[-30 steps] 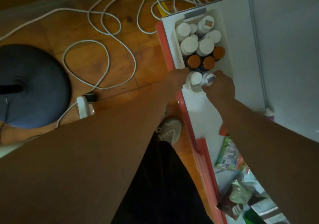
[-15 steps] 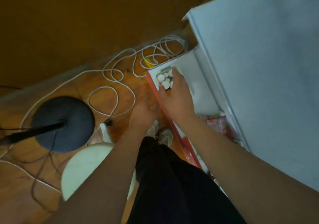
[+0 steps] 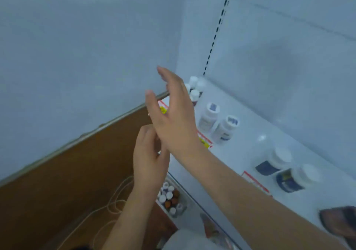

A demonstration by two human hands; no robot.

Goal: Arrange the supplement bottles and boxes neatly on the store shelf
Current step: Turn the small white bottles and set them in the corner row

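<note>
My right hand (image 3: 173, 119) is raised over the front edge of the white store shelf (image 3: 248, 134), flat and open with the fingers spread, holding nothing. My left hand (image 3: 150, 159) is just below it with the fingers curled; I see nothing in it. Two white supplement bottles (image 3: 209, 118) (image 3: 225, 127) stand right of my right hand. A cluster of white-capped bottles (image 3: 193, 91) stands at the shelf's far end. Two dark-labelled jars with white lids (image 3: 275, 161) (image 3: 296, 178) stand nearer me. A white bin of small bottles (image 3: 170, 197) sits on the lower shelf.
Red and yellow price tags (image 3: 205, 142) line the shelf edge. A slotted upright (image 3: 215, 28) runs up the white back panel. A dark pouch (image 3: 339, 222) lies on the shelf at bottom right. White cable (image 3: 115, 203) loops on the wooden floor at the left, below a pale wall.
My view has swung up from the lower shelf's bin to the upper shelf. Both hands have left the bin and risen in front of the upper shelf, the right one spread open.
</note>
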